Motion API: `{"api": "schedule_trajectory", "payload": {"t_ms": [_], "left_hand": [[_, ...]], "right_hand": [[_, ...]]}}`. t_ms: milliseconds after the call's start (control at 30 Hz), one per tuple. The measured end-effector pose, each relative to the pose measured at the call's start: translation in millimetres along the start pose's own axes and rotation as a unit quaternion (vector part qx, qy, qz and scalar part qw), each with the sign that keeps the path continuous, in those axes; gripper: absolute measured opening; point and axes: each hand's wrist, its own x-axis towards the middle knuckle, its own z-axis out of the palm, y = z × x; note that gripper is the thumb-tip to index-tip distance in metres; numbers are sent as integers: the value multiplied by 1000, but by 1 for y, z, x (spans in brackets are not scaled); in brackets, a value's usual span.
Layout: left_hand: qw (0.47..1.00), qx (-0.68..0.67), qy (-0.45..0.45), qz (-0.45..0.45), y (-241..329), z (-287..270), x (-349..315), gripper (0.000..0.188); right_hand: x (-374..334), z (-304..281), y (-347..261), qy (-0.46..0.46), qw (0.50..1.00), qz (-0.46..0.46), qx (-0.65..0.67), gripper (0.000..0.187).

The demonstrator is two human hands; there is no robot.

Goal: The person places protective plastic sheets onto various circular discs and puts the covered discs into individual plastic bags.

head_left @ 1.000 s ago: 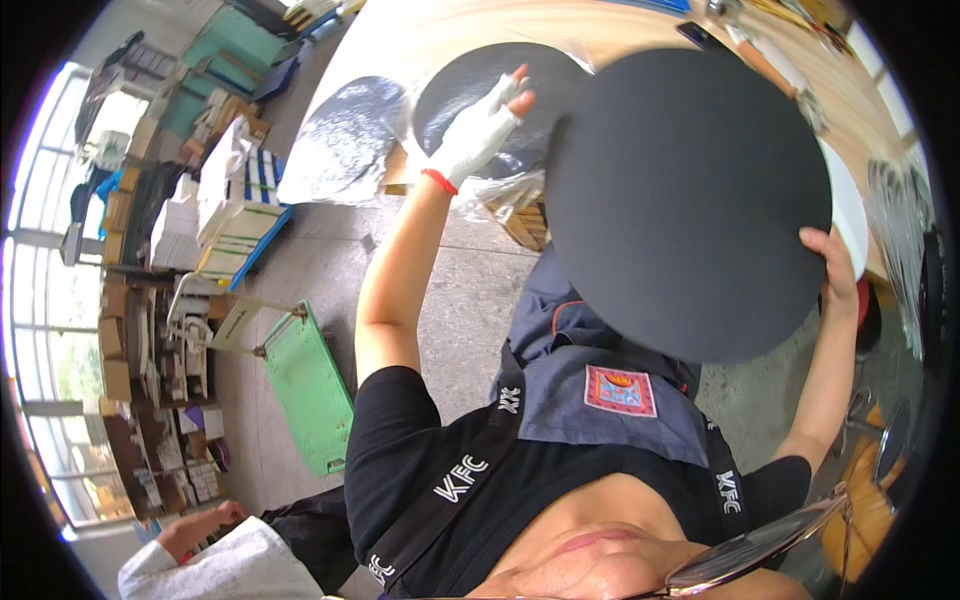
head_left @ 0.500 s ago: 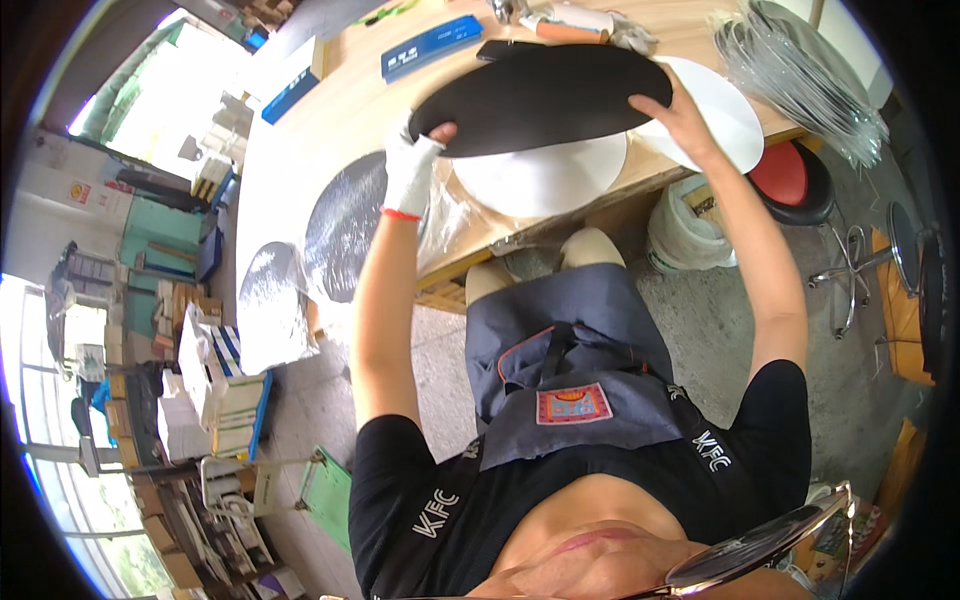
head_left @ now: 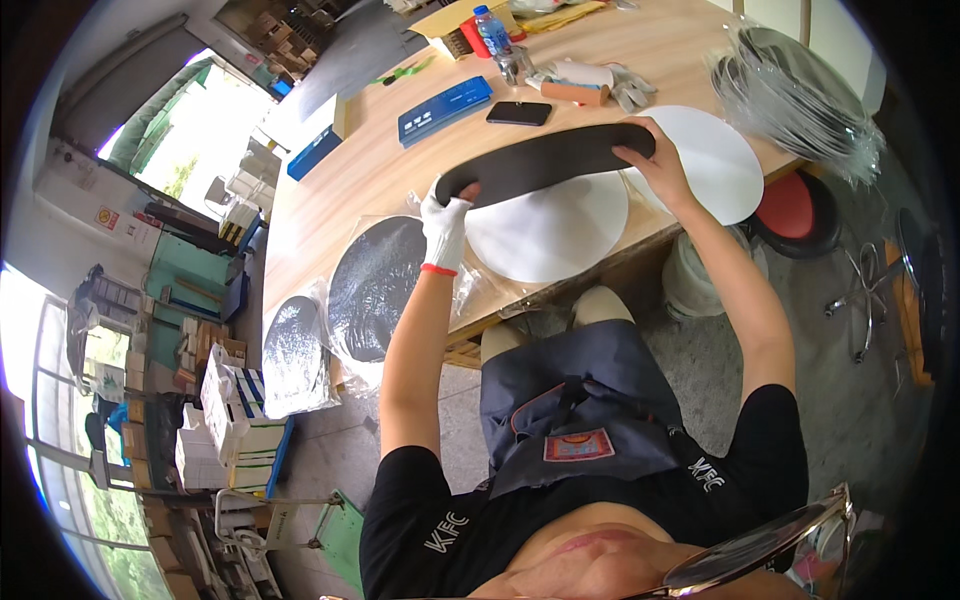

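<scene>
A thin black round sheet (head_left: 550, 164) is raised over the table's near edge, tilted so that it shows as a narrow, bent band. At its left end my left hand (head_left: 443, 217), in a white glove with bare fingertips, is closed on the rim. My bare right hand (head_left: 655, 165) pinches the opposite end, thumb on the near face. Below the sheet lies a white disc (head_left: 555, 235), partly hidden by it. A second white disc (head_left: 706, 160) lies on the table by my right hand. Left of my gloved hand is a black disc in clear plastic (head_left: 377, 285).
Another wrapped black disc (head_left: 297, 345) hangs over the table's left corner. Farther back are a phone (head_left: 519, 113), a blue box (head_left: 445, 108), gloves (head_left: 630, 88) and a water bottle (head_left: 490, 30). Bagged discs (head_left: 795, 95) stand at the right. A red-and-black stool (head_left: 795, 215) is beside the table.
The black sheet has tipped nearer to edge-on and now looks much narrower and bent. Both hands keep hold of it. My view has shifted, showing more of the table's far side.
</scene>
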Motion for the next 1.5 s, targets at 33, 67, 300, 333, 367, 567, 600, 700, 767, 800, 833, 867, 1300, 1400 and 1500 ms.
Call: {"api": "schedule_trajectory", "payload": {"t_ms": [33,67,300,333,367,567,600,700,767,800,833,867,1300,1400,1500], "left_hand": [[1000,21,20,6,3,3,0,32],[998,42,40,12,8,5,1,33],[987,152,57,-6,15,17,-11,44],[993,112,45,-10,15,23,-16,45],[997,71,34,-14,15,30,-22,45],[993,9,-70,-98,41,44,-48,58],[984,-10,-142,-111,29,35,-53,66],[857,405,-304,-94,55,42,-99,39],[809,495,-294,124,34,28,-128,40],[805,506,-280,131,26,28,-136,38],[802,517,-263,141,19,30,-141,36],[798,529,-247,150,13,30,-144,34],[777,578,-182,170,8,25,-150,20],[805,546,-123,199,7,21,-147,17],[830,509,-61,221,5,18,-146,13]], "right_hand": [[-2,-1,-4,-1,999,26,-29,33],[3,-4,-3,-7,1000,19,3,36],[-3,-33,0,-57,998,-17,-37,50],[-5,-40,5,-56,995,-46,-72,50],[-10,-48,10,-56,990,-73,-108,50],[-55,-107,-41,-115,988,102,9,45],[-68,-121,-50,-90,980,152,91,46],[-110,-169,-71,52,941,282,180,45],[-132,-183,-85,76,909,333,240,47],[-145,-184,-91,89,899,354,242,48],[-155,-184,-96,100,890,373,243,48],[-168,-180,-97,100,880,382,265,48],[-236,-129,-118,-53,843,461,271,49],[-237,-128,-123,-54,843,474,248,49],[-236,-121,-131,-37,848,471,241,48]]}}
